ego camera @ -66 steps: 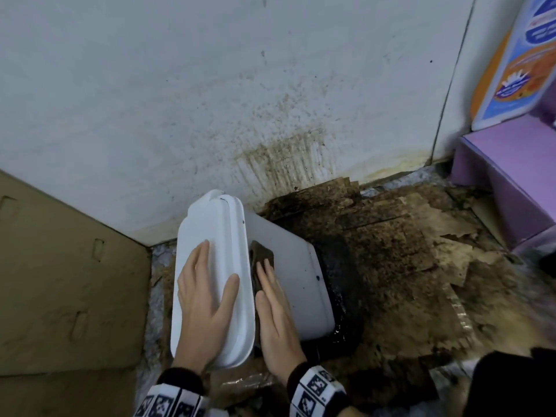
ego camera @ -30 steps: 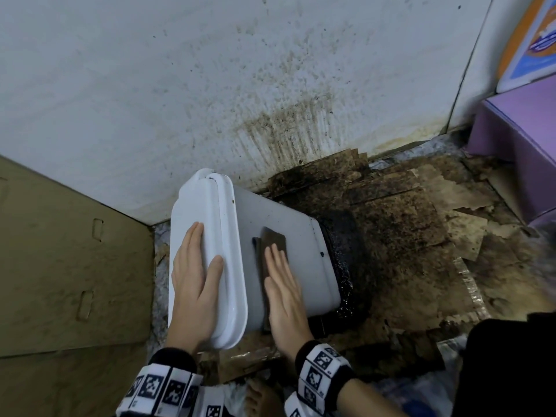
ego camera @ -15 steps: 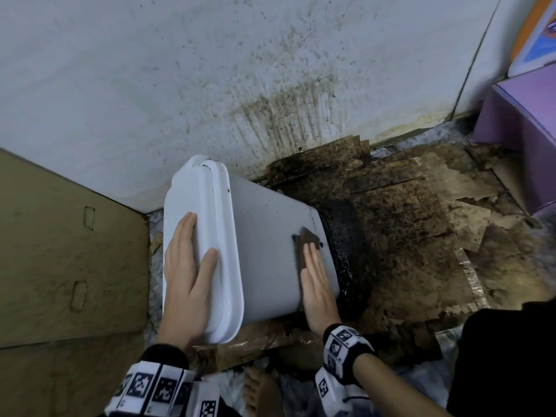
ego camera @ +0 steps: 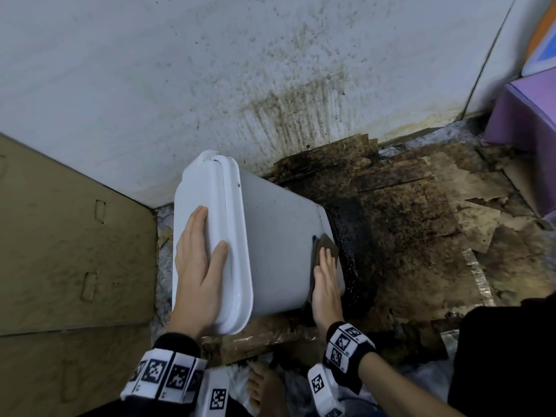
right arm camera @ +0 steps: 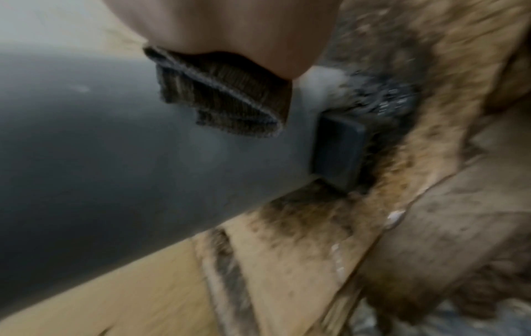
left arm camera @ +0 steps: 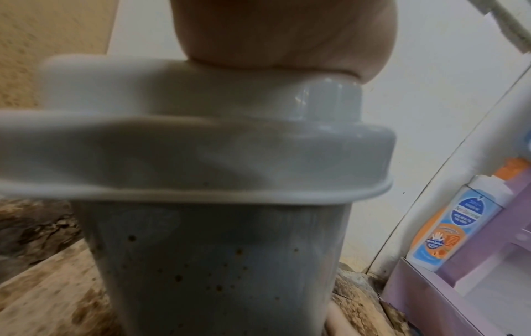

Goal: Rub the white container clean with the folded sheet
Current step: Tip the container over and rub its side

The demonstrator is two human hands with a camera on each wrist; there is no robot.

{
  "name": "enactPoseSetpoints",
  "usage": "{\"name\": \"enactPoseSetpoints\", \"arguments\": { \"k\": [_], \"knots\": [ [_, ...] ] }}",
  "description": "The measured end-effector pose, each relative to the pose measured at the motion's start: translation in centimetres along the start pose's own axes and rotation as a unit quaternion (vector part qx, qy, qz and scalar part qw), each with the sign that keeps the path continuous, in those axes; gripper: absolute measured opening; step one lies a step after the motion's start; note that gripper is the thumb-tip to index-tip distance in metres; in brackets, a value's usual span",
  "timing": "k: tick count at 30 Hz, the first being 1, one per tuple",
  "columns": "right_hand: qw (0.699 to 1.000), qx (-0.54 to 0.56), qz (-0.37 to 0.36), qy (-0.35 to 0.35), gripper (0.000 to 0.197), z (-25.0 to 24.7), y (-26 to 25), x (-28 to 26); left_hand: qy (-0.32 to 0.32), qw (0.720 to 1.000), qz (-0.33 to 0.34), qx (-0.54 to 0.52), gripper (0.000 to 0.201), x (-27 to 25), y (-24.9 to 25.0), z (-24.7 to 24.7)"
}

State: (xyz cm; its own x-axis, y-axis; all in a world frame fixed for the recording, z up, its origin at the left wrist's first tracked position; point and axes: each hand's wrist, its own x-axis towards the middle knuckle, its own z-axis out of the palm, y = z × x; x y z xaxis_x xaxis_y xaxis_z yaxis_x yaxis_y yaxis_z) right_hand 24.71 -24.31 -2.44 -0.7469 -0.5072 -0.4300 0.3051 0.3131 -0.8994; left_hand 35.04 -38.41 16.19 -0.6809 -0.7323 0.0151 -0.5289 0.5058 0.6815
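The right hand (ego camera: 326, 282) has slid the folded sheet (ego camera: 323, 246) from just beside the lid (ego camera: 210, 236) down to the base end of the white container (ego camera: 279, 251), which lies tipped on its side on stained cardboard (ego camera: 421, 221) below a spattered wall (ego camera: 210, 70). Fingers straight, that hand presses the brown sheet flat against the container's side. The left hand (ego camera: 197, 266) lies open and flat on the lid, thumb spread, steadying it.

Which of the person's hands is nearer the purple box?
Right. The right hand presses the folded sheet low on the white container, toward the purple box; the left hand rests on its lid, farther away.
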Motion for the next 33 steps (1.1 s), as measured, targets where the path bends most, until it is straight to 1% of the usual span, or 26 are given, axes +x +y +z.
{"name": "enactPoseSetpoints", "arguments": {
  "k": [3,6,8,10,13,15,17,19,23,25,29,33],
  "knots": [
    [0.999,0.010,-0.053,-0.006,0.052,1.7,-3.2,-2.2,-0.004,1.000,-0.001,0.007,0.063,0.0,0.0,0.1],
    [0.991,0.015,-0.120,-0.058,0.051,3.3,-7.6,-4.6,-0.005,1.000,-0.006,0.005,0.063,0.0,-0.4,-0.2],
    [0.982,0.002,-0.162,-0.093,0.051,4.0,-9.6,-5.9,-0.003,1.000,-0.009,0.001,0.063,0.0,-0.7,-0.3],
    [0.975,-0.031,-0.195,-0.103,0.051,4.1,-10.0,-6.2,0.000,1.000,-0.011,-0.001,0.063,0.0,-0.9,-0.3],
    [0.956,-0.101,-0.259,-0.092,0.052,3.0,-8.5,-5.6,0.003,1.000,-0.007,0.000,0.064,-0.1,-0.7,-0.2],
    [0.952,-0.112,-0.270,-0.092,0.053,2.0,-6.9,-4.5,0.003,1.000,-0.001,0.003,0.063,0.0,-0.5,0.0],
    [0.957,-0.108,-0.256,-0.085,0.053,1.1,-5.1,-3.2,0.003,1.000,0.002,0.004,0.062,0.1,-0.4,0.0],
    [0.967,-0.097,-0.226,-0.068,0.051,0.5,-2.9,-1.8,0.005,1.000,0.007,0.002,0.062,0.1,-0.4,0.0],
    [0.989,-0.075,-0.117,-0.053,0.046,-1.2,1.8,0.9,0.003,1.000,0.002,-0.010,0.062,0.1,-0.5,-0.1],
    [0.991,-0.081,-0.087,-0.056,0.044,-1.8,2.9,1.7,0.002,1.000,0.001,-0.013,0.062,0.1,-0.4,-0.1],
    [0.992,-0.105,-0.051,-0.053,0.048,-1.1,2.6,2.0,0.002,1.000,0.004,-0.002,0.062,0.1,-0.4,0.0],
    [0.998,-0.032,-0.030,-0.049,0.044,0.0,-0.2,0.5,0.002,1.000,-0.005,-0.008,0.062,0.1,-0.8,-0.4]
  ]
}}
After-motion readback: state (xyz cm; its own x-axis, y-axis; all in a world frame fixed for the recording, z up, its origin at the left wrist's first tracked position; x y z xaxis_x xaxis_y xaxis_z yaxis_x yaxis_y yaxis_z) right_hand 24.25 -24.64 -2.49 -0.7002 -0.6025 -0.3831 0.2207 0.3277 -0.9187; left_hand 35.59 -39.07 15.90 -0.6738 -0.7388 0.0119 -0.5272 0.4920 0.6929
